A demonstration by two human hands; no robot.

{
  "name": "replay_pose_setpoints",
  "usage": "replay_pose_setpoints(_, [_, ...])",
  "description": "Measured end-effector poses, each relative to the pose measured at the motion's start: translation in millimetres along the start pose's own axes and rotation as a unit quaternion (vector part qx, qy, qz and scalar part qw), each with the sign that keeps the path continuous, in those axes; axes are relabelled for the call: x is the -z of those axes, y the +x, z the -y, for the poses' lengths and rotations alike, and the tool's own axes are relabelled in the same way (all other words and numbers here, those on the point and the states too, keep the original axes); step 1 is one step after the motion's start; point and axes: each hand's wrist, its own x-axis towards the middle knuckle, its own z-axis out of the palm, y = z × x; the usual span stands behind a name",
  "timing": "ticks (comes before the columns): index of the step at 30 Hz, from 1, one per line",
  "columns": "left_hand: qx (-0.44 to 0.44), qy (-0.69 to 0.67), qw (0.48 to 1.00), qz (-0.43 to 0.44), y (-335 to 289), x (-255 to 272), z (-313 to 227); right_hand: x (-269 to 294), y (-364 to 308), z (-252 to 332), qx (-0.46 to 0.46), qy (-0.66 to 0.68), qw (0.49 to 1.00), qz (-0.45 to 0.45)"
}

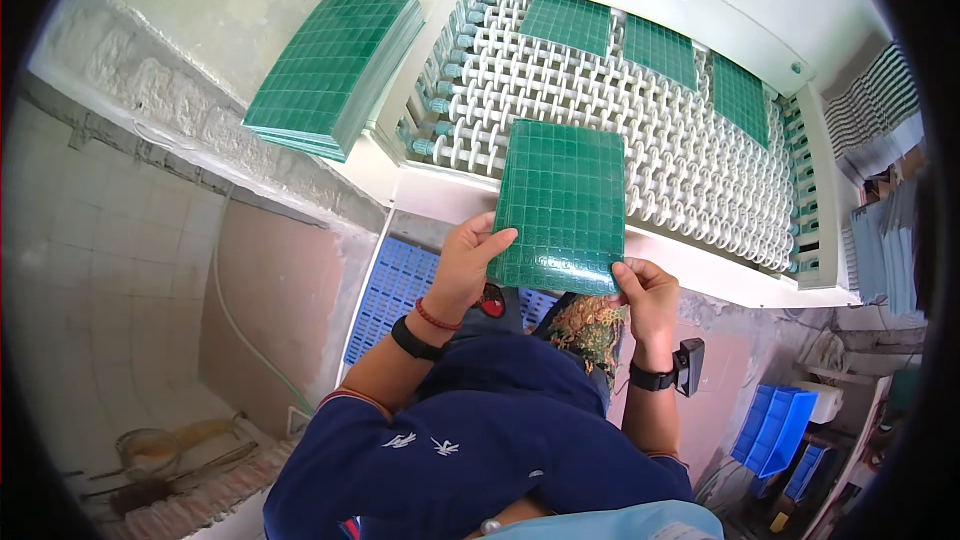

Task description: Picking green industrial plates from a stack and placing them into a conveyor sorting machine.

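Observation:
Between my two hands is a small stack of green gridded panels (562,202), held up in front of the machine's near edge. My left hand (470,258) grips the stack's left side, thumb on top. At the lower right corner, my right hand (647,295) pinches the edge between thumb and fingers. Beyond the stack lies a roller conveyor (560,90) with rows of white discs. Three similar green panels rest on its far side: one panel (566,22) at left, another panel (660,50) in the middle and a third panel (740,100) at right.
A taller pile of green panels (330,70) stands on the ledge left of the conveyor. The machine's white frame (440,190) borders the rollers. Blue plastic bins (775,430) are at the lower right, and a blue slatted plastic surface (395,290) lies below the machine's front.

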Motion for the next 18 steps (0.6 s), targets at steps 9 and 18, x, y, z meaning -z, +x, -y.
replay_pose_setpoints(9, [-0.100, 0.248, 0.960, -0.087, 44, -15, -47, 45, 41, 18, 0.065, 0.073, 0.993, -0.071])
replay_pose_setpoints(18, [-0.357, 0.749, 0.545, -0.122, 64, -29, -55, 109, 93, 44, 0.114, -0.357, 0.902, -0.214])
